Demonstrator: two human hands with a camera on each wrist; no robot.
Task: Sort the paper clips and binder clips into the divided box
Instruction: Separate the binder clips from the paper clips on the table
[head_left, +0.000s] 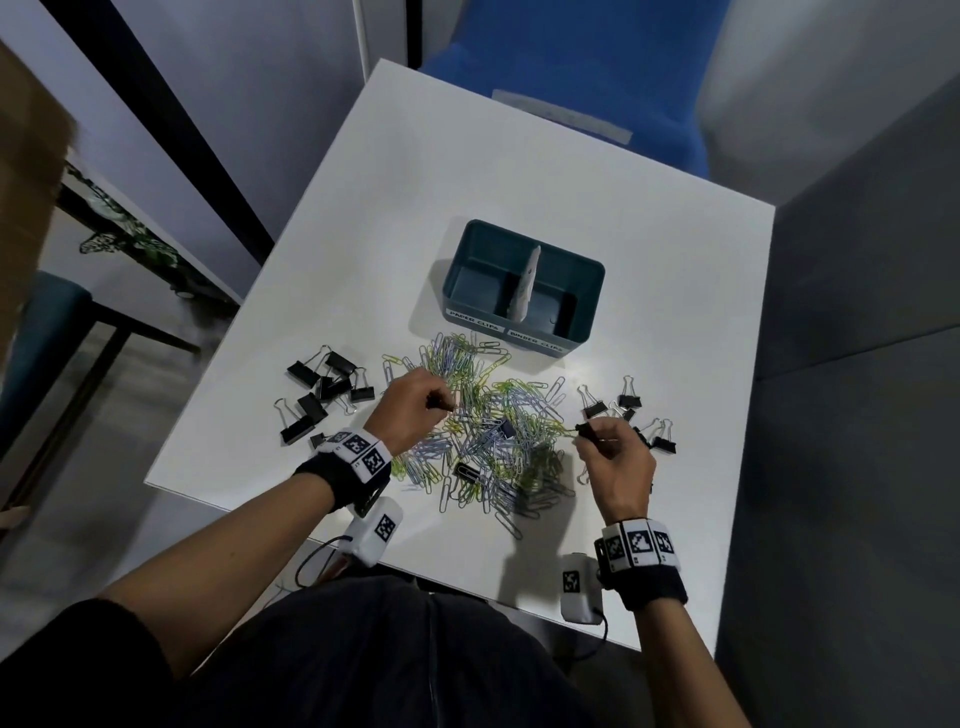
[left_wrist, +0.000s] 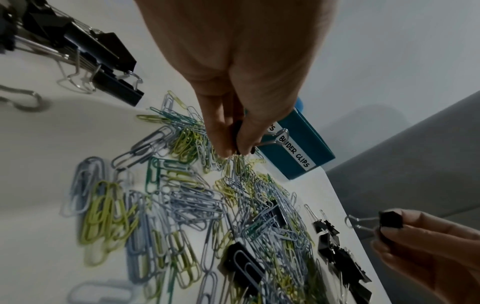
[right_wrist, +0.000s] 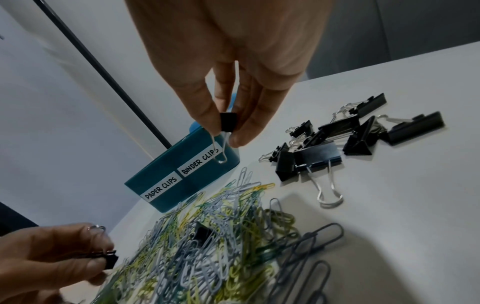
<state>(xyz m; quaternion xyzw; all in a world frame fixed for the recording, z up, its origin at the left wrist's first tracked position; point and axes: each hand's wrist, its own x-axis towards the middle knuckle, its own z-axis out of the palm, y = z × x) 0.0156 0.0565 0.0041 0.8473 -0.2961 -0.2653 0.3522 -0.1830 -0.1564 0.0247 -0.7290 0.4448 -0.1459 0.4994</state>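
Observation:
A teal divided box (head_left: 462, 270) stands mid-table, its front labelled "PAPER CLIPS" on the left and "BINDER CLIPS" on the right; both compartments look bare. In front of it lies a pile of coloured paper clips (head_left: 483, 441) with a black binder clip (head_left: 506, 428) buried in it. My left hand (head_left: 441, 406) hovers over the pile's left part and pinches a small black binder clip (left_wrist: 272, 137). My right hand (head_left: 584, 437) holds another small black binder clip (right_wrist: 228, 121) by its body above the pile's right edge.
Black binder clips lie in a left group (head_left: 327, 389) and a right group (head_left: 644, 421). The white table (head_left: 519, 171) ends near my body. A blue chair (head_left: 571, 62) stands beyond it, and a grey partition (head_left: 857, 312) runs along the right.

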